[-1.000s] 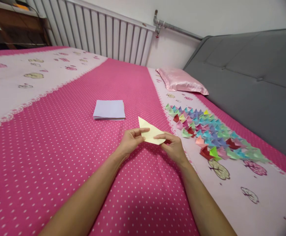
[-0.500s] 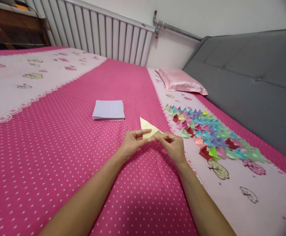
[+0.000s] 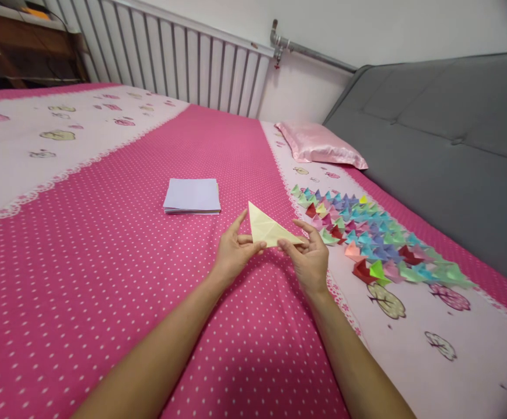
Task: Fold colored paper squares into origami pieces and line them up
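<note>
A pale yellow sheet of paper (image 3: 270, 228), folded into a triangle with crease lines across it, is held up above the bed. My left hand (image 3: 235, 247) pinches its lower left edge between thumb and fingers, the index finger raised beside the paper. At the lower right edge, my right hand (image 3: 310, 258) grips it the same way, thumb in front and index finger lifted off. Both thumbs lie close together along the bottom edge. The fingertips behind the paper are hidden.
A stack of pale lilac paper (image 3: 192, 195) lies beyond my left hand. To the right stand rows of small folded paper boats (image 3: 367, 224) in many colours. A pink pillow (image 3: 318, 144) rests near the grey headboard (image 3: 436, 110). A white radiator (image 3: 184, 58) lines the wall behind the bed.
The yellow paper now shows as a wider, flatter triangle, where its right part was folded over before. Both index fingers have lifted away from it, and my hands have spread slightly.
</note>
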Demonstrator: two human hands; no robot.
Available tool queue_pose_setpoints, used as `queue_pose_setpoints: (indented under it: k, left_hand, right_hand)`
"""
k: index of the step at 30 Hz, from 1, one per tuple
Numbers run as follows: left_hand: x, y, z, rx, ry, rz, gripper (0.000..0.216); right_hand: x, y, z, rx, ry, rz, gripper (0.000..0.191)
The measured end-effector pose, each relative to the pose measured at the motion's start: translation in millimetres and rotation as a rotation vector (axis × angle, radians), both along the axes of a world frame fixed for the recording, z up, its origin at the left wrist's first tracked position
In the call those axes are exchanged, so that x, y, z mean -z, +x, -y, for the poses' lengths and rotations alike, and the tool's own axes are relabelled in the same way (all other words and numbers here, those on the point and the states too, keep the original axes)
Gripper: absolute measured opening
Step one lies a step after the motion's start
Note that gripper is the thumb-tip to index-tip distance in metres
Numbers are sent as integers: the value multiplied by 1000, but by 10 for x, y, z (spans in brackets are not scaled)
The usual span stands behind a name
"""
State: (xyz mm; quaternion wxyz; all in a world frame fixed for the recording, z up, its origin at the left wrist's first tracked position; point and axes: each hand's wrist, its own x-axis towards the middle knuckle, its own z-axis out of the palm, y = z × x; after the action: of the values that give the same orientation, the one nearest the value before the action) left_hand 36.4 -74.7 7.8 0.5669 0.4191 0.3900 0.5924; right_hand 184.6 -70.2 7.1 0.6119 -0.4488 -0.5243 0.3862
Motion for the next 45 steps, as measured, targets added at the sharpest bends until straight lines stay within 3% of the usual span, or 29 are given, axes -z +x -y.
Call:
queue_pose_setpoints:
  k: [2, 7, 11, 14, 19, 29, 42, 45]
  left_hand:
    - [8, 7, 0, 6, -43, -10, 93]
    - [51, 33, -1, 163, -168, -10, 37]
    - [61, 40, 3, 184, -155, -21, 26]
    - [51, 39, 6, 163, -123, -8, 24]
    - [47, 23, 6, 185, -118, -40, 23]
    - [-19, -10, 23, 188, -166, -144, 21]
    - [62, -17, -27, 140, -183, 67, 38]
    - [93, -43, -62, 92, -171, 144, 27]
  right_hand:
    - [-8, 0, 2, 27, -4, -7, 51]
    - [9, 16, -24, 15, 20, -44, 40]
    - [54, -5, -40, -81, -21, -96, 28]
    - [89, -32, -37, -172, -89, -63, 26]
    - [109, -31, -42, -186, -117, -26, 24]
    - [-5, 64, -43, -23, -90, 17, 21]
    - [-23, 132, -80, 40, -48, -104, 19]
    - [-15, 116, -70, 31, -33, -97, 20]
